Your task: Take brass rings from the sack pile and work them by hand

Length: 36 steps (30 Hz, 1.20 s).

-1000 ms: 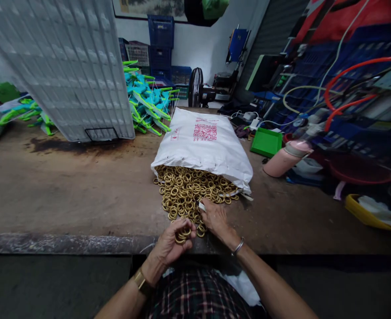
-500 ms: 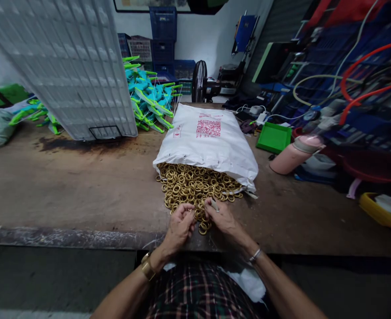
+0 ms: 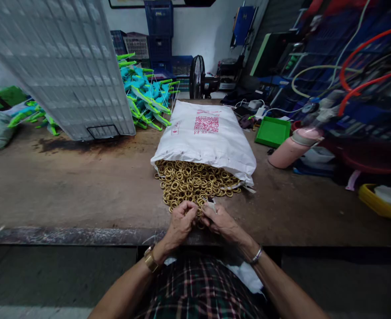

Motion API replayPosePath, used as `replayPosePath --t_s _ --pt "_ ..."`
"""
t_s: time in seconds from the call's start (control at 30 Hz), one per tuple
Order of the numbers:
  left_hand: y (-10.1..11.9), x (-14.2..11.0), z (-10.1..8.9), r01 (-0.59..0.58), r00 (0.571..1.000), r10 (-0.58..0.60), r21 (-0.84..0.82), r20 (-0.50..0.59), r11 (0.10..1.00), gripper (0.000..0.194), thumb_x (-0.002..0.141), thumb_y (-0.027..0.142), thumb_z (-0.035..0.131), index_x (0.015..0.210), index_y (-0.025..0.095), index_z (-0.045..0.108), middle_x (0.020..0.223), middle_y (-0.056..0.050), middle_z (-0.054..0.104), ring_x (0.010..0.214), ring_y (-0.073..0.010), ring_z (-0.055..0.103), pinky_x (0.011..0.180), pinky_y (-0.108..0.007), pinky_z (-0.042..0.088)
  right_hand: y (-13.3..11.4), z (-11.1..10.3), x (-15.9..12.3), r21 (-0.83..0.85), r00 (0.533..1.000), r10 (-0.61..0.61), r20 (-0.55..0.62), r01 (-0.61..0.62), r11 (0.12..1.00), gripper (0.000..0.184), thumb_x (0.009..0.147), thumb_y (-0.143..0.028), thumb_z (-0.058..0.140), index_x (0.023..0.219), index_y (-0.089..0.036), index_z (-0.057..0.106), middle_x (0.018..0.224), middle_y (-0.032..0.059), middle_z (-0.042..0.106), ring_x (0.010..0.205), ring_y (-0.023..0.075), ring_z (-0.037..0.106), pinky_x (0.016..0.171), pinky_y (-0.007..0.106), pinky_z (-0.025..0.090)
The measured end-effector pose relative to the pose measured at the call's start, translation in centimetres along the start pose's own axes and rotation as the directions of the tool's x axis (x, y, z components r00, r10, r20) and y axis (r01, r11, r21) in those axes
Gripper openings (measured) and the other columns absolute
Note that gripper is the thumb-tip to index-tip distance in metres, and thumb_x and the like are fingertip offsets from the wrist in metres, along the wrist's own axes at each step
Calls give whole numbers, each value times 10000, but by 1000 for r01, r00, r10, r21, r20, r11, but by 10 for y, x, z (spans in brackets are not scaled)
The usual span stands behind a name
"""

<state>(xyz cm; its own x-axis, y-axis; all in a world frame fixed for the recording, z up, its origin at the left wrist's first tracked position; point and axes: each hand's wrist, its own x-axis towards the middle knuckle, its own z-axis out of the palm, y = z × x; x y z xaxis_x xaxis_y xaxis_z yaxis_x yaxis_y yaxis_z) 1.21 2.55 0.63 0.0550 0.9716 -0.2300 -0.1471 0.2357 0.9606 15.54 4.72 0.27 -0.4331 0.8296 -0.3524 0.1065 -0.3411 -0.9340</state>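
A heap of brass-coloured rings [image 3: 185, 181] spills from the mouth of a white sack [image 3: 189, 144] with red print, lying on the table. At the heap's near edge, my left hand [image 3: 180, 223] is closed in a pinch, thumb against forefinger. Whatever sits between those fingertips is too small to make out. Just to its right, my right hand [image 3: 224, 223] is also closed, its fingertips beside a few rings. A small pale and dark piece shows at its forefinger; I cannot tell whether it is held or worn.
A tall translucent ribbed panel [image 3: 65, 66] stands on the wooden table [image 3: 82, 186] at left, beside green and turquoise plastic pieces [image 3: 145, 93]. To the right are a green tray [image 3: 273, 132], a pink bottle [image 3: 293, 148] and a yellow basin [image 3: 378, 204]. A black fan [image 3: 198, 77] stands behind.
My two hands have come closer together at the heap's near edge, with the fingertips almost meeting. The right hand now covers more of the nearest rings. The view has shifted slightly.
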Motion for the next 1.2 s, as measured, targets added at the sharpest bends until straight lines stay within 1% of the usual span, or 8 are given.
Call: replayPosePath --t_s 0.07,0.13,0.33,0.53,0.6,0.83,1.03,1.2 --pt "-3 -1 0 -43 998 44 25 -36 999 265 721 424 592 703 166 533 515 63 451 453 -66 386 465 -200 311 4 -1 2 -18 999 -18 -29 17 1000 414 780 -578 479 644 -191 420 460 -93 357 336 24 210 325 177 160" --pt "-4 -3 0 -50 998 51 38 -38 998 256 729 419 584 706 171 526 525 63 451 461 -68 394 470 -200 316 6 0 4 -24 998 -13 -60 12 1000 409 774 -576 485 647 -193 425 454 -93 362 332 25 211 321 176 165" --pt "-3 -10 2 26 999 -26 3 48 1000 278 746 424 574 847 165 567 589 33 544 479 -69 415 470 -194 319 6 4 2 -63 993 -13 -115 6 998 368 773 -520 495 611 -196 425 438 -90 365 321 29 230 317 182 175" --pt "-3 -15 2 84 994 -83 -23 66 996 287 749 447 580 780 168 523 584 48 507 459 -48 392 435 -172 285 13 6 3 -109 989 -30 -144 15 994 358 813 -481 441 598 -196 431 403 -93 330 324 41 250 338 188 201" --pt "-5 -16 1 92 993 -89 -32 80 995 285 751 448 578 778 173 507 576 57 489 451 -44 386 425 -167 278 16 5 4 -118 987 -36 -154 18 993 344 819 -465 432 608 -194 439 417 -88 350 337 44 266 350 189 212" --pt "-7 -18 2 93 988 -88 -39 129 995 273 760 441 568 783 176 506 597 54 496 443 -41 382 408 -161 278 18 3 7 -140 977 -112 -179 88 986 292 809 -386 432 587 -196 428 447 -77 379 394 59 301 409 199 261" --pt "-8 -17 2 108 981 -107 6 161 994 281 779 451 540 792 170 537 611 45 494 444 -39 388 402 -153 284 12 4 6 -271 953 -215 -215 153 950 246 792 -343 434 597 -193 452 509 -53 453 475 80 392 468 205 320" --pt "-8 -17 2 123 978 -122 1 171 992 275 786 445 538 782 170 525 615 43 493 451 -38 392 400 -143 290 6 5 4 -304 950 -238 -203 170 938 254 794 -348 424 591 -196 442 512 -51 449 485 84 400 488 211 332"
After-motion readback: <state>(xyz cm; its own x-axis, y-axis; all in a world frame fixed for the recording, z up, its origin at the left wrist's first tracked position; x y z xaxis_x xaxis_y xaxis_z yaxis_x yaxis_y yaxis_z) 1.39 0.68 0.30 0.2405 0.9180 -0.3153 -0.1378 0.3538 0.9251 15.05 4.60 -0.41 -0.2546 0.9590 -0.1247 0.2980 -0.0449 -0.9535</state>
